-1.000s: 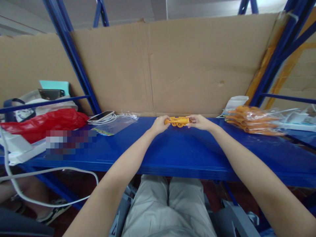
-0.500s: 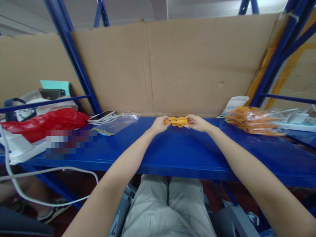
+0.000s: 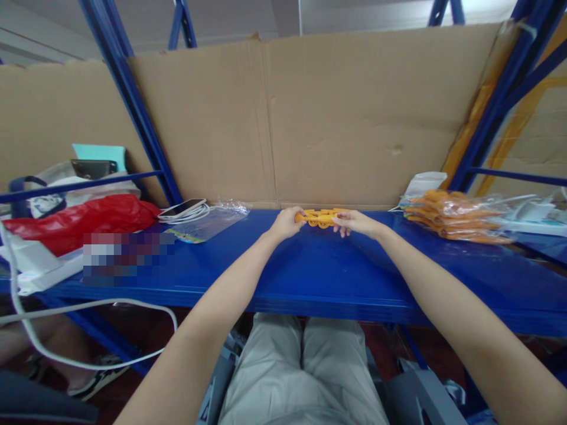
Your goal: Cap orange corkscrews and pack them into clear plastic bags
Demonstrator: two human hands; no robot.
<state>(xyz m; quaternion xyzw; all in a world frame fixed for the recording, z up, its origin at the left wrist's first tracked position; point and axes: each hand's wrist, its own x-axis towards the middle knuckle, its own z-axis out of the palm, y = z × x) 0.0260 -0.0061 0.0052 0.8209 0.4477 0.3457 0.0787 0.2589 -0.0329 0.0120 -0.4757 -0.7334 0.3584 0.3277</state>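
A small orange plastic toy part [image 3: 319, 217] with round wheel-like bumps sits at the back of the blue shelf [image 3: 310, 271], close to the cardboard wall. My left hand [image 3: 287, 222] pinches its left end with closed fingers. My right hand [image 3: 357, 222] holds its right end, with the fingers partly extended along the underside. Both forearms reach straight forward over the shelf edge.
A stack of orange parts in clear bags [image 3: 452, 216] lies at the right. A phone with a white cable [image 3: 183, 208], a clear plastic bag [image 3: 208, 221] and a red bag [image 3: 75, 219] lie at the left. A cardboard sheet [image 3: 310, 118] backs the shelf between blue rack posts.
The orange part has rolled slightly between my hands. My right hand's fingers have loosened and stretched out a little; my left hand has kept its grip.
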